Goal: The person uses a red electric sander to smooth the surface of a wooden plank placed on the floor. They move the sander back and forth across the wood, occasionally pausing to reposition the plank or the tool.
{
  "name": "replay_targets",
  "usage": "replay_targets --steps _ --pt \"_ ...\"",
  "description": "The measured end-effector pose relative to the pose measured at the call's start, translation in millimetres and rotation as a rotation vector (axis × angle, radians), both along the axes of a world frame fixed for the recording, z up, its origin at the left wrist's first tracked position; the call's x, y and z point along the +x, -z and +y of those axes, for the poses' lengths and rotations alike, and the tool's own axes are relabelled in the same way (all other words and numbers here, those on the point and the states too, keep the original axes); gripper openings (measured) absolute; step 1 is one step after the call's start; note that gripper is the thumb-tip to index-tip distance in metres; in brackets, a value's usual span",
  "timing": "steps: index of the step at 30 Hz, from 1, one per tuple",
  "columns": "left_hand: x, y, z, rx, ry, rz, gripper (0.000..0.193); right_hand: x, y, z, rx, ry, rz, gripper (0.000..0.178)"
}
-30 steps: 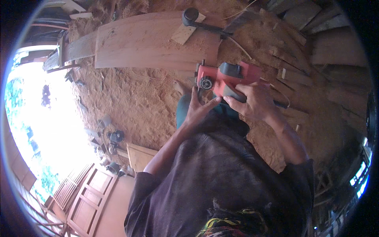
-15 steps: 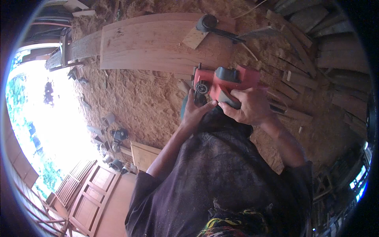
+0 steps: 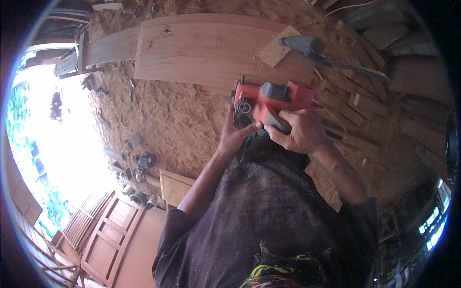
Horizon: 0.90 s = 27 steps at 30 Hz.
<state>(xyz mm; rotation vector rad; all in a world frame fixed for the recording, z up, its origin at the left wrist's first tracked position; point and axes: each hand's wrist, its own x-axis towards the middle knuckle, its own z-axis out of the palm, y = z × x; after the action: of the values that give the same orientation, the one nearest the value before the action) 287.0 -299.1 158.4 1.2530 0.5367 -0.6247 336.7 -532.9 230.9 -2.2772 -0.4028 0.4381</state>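
Note:
A red power tool point(image 3: 261, 98) that looks like an electric hand planer is held in front of my torso, above the sawdust-covered ground. It has dark grey grips and a ribbed black knob at its left end. My left hand point(image 3: 236, 132) grips its near left side, below the knob, with the thumb along the edge. The fingers of that hand are partly hidden behind the tool. My right hand point(image 3: 303, 130) is closed on the grey handle at the near right side. Just beyond the tool lies a long, wide reddish board point(image 3: 197, 48).
On or above the board's right end is a grey bottle-shaped thing point(image 3: 307, 44) with a thin dark rod, next to a pale wood piece point(image 3: 279, 48). Offcuts point(image 3: 355, 98) lie to the right. Tools and cans point(image 3: 144, 161) stand at left, near a panelled wooden door point(image 3: 109, 235).
The board has shifted slightly right in view. The grey bottle-shaped thing has moved right and turned. Both hands keep their hold on the red tool, nearly unmoved in the picture.

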Motion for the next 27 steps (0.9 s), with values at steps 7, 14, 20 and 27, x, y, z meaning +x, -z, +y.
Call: replay_targets --steps 7,14,20,27 --pt "14.4 4.5 55.9 0.012 -0.081 0.007 0.089 24.2 -2.3 59.4 -0.002 -0.009 0.0 0.045" --pt "39.7 1.2 125.5 0.011 -0.089 -0.029 0.098 44.5 5.7 127.9 -0.021 -0.032 0.023 0.045" --pt "50.2 25.6 197.6 0.14 -0.019 0.001 0.101 67.8 3.3 191.8 -0.028 -0.047 0.002 0.047" --pt "70.9 34.7 277.9 0.181 -0.026 0.025 0.097 93.7 16.5 271.1 -0.039 -0.077 0.058 0.049"
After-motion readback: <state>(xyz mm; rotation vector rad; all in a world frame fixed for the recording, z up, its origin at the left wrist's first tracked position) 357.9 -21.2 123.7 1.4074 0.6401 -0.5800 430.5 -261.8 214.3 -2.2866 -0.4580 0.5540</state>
